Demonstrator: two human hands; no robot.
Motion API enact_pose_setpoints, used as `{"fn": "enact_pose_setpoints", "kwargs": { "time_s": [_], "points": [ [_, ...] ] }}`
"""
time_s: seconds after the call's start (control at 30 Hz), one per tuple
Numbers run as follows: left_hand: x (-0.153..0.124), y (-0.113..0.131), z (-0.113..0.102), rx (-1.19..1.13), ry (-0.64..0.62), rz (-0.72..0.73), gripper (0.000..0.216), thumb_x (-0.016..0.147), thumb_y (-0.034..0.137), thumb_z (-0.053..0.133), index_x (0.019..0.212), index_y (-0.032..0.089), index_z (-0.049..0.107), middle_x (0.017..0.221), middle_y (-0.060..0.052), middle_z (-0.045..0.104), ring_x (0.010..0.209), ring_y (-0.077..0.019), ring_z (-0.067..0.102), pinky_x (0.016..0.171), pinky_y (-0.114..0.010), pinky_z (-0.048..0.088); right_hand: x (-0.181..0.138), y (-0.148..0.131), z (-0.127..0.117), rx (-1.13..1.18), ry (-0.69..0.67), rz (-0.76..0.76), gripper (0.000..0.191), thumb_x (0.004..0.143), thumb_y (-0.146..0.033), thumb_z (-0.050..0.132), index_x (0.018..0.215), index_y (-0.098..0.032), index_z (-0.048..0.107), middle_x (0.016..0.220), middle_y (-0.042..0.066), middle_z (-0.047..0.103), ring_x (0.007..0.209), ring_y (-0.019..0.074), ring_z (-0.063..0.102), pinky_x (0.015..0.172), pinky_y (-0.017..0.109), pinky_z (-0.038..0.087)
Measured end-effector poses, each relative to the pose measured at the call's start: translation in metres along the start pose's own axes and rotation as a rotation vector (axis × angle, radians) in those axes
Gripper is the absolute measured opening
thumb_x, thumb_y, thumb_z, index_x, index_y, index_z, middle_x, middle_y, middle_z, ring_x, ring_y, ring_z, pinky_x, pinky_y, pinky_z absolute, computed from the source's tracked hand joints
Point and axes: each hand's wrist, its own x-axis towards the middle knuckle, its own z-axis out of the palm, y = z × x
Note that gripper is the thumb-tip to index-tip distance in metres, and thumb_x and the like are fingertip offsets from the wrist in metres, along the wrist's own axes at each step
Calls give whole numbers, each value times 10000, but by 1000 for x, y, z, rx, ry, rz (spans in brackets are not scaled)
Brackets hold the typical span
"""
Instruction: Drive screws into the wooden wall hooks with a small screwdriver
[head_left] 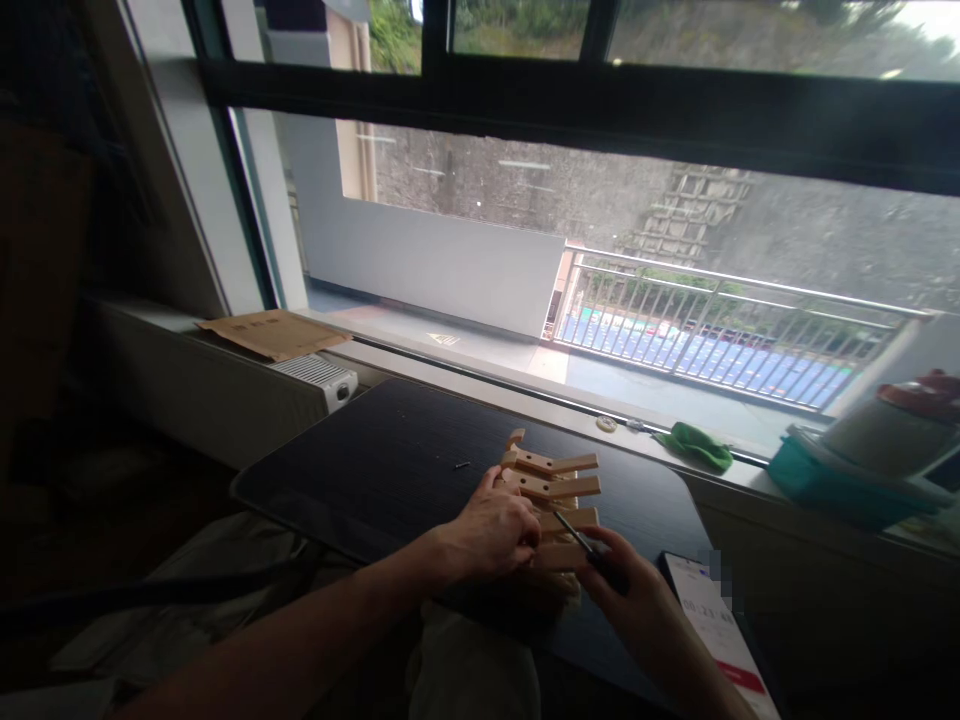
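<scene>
A light wooden piece with several angled slats lies near the front of the dark table; dark round holes show in its upper slats. My left hand is closed over the left side of this piece, its fingers curled against the wood. In my right hand is a screwdriver, gripped by its dark handle. Its thin shaft points up and left across the slats toward my left fingers. Where the tip ends is hard to make out. A small dark screw-like piece lies on the table left of the wood.
The dark table stands against a window sill. A phone showing a timer lies at its right edge. On the sill are a green cloth and a roll of tape. A brown envelope rests on the radiator at left.
</scene>
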Motion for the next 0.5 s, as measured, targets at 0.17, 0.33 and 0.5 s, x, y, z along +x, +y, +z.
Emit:
{"fn": "enact_pose_setpoints", "kwargs": {
  "time_s": [0.17,0.33,0.5],
  "points": [
    [2,-2,1,18,-26,10,95,759,277,601,754,246,690,944,-13,692,1094,-288,501,1008,-544,146,-9,-12,-34,-266,-88,-60,324,829,-303,429,1127,-241,540,939,28,652,749,165,608,664,274,451],
    [2,-1,1,-17,-1,20,115,773,292,584,771,257,693,963,-14,691,1139,-295,472,1003,-543,138,4,-50,-52,-462,-276,-284,287,837,-201,416,995,-248,651,905,40,628,784,167,593,719,275,418],
    [1,0,2,7,1,18,112,764,279,587,748,237,689,914,-19,690,1083,-281,501,998,-527,151,17,-74,-49,-565,-343,-359,301,834,-164,431,959,-264,686,887,35,632,763,156,583,683,251,399]
  ]
}}
